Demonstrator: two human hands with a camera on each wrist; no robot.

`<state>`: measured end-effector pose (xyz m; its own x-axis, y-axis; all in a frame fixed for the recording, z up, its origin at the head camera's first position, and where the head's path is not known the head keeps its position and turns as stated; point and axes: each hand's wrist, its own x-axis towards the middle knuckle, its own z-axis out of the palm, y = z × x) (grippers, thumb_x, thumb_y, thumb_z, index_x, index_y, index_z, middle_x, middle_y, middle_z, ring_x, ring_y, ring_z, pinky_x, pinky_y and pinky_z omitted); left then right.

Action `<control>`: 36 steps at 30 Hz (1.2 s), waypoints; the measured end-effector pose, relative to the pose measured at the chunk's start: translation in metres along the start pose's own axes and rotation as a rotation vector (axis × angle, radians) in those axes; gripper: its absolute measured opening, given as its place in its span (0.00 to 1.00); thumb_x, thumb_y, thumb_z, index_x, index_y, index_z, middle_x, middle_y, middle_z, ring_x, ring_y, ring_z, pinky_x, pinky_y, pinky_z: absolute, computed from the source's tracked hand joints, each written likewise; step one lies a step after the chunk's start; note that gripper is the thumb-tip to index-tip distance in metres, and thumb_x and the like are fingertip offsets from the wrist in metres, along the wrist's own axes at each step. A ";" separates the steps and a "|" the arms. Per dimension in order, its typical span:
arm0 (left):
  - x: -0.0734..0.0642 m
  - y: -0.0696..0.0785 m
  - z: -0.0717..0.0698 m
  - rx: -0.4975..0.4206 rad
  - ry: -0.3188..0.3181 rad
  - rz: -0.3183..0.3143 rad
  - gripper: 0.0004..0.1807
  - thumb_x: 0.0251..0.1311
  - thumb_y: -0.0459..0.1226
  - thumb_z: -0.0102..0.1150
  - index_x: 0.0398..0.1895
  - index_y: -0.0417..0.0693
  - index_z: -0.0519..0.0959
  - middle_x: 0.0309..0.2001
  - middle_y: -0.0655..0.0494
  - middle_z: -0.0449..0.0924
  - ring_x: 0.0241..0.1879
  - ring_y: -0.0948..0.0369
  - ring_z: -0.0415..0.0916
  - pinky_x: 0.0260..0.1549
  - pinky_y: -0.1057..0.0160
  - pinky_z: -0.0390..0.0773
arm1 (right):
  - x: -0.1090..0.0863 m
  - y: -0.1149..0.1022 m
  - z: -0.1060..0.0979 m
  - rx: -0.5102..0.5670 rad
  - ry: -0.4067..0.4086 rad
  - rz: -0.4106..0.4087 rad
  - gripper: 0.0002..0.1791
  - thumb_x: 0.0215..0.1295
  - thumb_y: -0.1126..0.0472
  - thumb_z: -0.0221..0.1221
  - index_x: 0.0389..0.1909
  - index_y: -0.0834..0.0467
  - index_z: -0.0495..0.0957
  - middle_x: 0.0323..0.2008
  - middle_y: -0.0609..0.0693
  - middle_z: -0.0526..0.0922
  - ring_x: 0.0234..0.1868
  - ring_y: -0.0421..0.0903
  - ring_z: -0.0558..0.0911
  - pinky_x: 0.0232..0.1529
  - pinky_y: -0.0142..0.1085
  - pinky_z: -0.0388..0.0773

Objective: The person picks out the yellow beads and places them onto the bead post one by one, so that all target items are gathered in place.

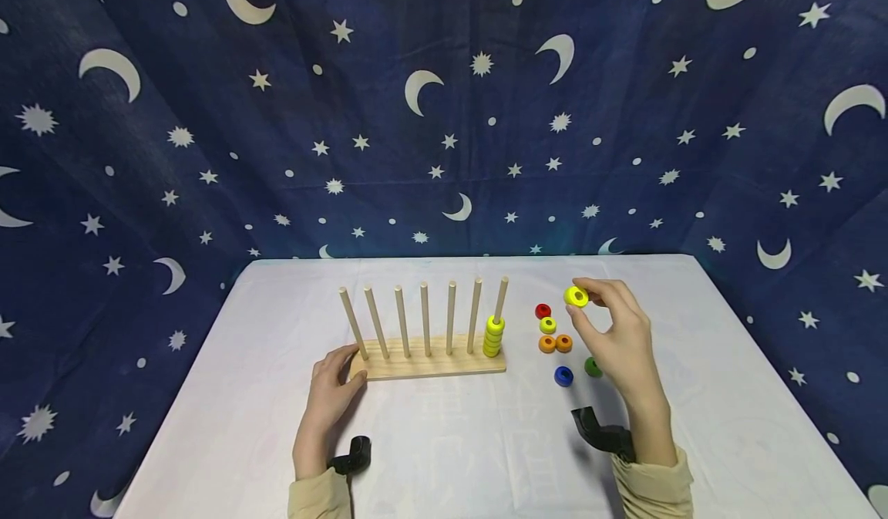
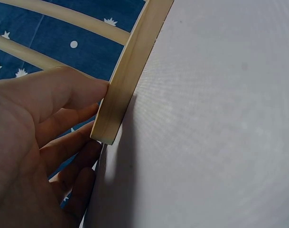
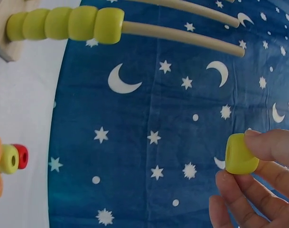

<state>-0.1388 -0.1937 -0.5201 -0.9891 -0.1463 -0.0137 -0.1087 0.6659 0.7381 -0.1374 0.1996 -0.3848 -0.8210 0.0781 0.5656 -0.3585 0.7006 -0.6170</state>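
Note:
A wooden peg stand (image 1: 430,361) with several upright rods stands on the table. Several yellow beads (image 1: 492,338) are stacked on its rightmost rod, whose upper part is bare. My left hand (image 1: 331,392) grips the left end of the base, thumb (image 2: 82,90) at the front edge and fingers behind. Raised above the table to the right of the stand, my right hand (image 1: 620,334) pinches a yellow bead (image 3: 241,154) between thumb and fingertips. The hole of that bead (image 1: 576,296) shows in the head view.
Between stand and right hand lie loose beads: a red bead (image 1: 543,311), a yellow bead (image 1: 548,325), two orange beads (image 1: 564,342), a blue bead (image 1: 563,376) and a green bead (image 1: 593,366). A dark blue star-patterned cloth (image 1: 444,118) hangs behind the white-covered table (image 1: 444,457).

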 end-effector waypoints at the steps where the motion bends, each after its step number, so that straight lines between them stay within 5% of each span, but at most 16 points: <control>1: 0.000 0.000 0.000 -0.004 0.003 -0.001 0.29 0.57 0.36 0.59 0.65 0.44 0.70 0.67 0.44 0.67 0.65 0.46 0.58 0.65 0.40 0.60 | 0.001 -0.002 0.000 0.003 -0.003 -0.005 0.22 0.54 0.70 0.65 0.52 0.59 0.78 0.44 0.53 0.79 0.45 0.45 0.76 0.50 0.16 0.64; 10: 0.000 -0.001 0.001 -0.003 0.009 -0.004 0.29 0.57 0.36 0.59 0.64 0.44 0.70 0.67 0.44 0.67 0.64 0.47 0.59 0.64 0.40 0.61 | 0.009 -0.014 0.006 0.032 -0.001 -0.098 0.23 0.52 0.71 0.67 0.52 0.59 0.79 0.44 0.53 0.80 0.45 0.46 0.77 0.50 0.17 0.65; 36: 0.000 -0.001 0.000 -0.010 0.017 0.015 0.28 0.57 0.36 0.60 0.63 0.44 0.71 0.66 0.44 0.68 0.64 0.46 0.60 0.64 0.41 0.61 | 0.022 -0.044 0.027 0.185 -0.037 -0.183 0.22 0.54 0.69 0.66 0.52 0.58 0.79 0.45 0.51 0.81 0.45 0.42 0.75 0.51 0.24 0.69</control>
<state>-0.1385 -0.1944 -0.5202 -0.9889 -0.1485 0.0084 -0.0929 0.6610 0.7446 -0.1515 0.1518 -0.3600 -0.7495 -0.0658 0.6587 -0.5747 0.5586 -0.5981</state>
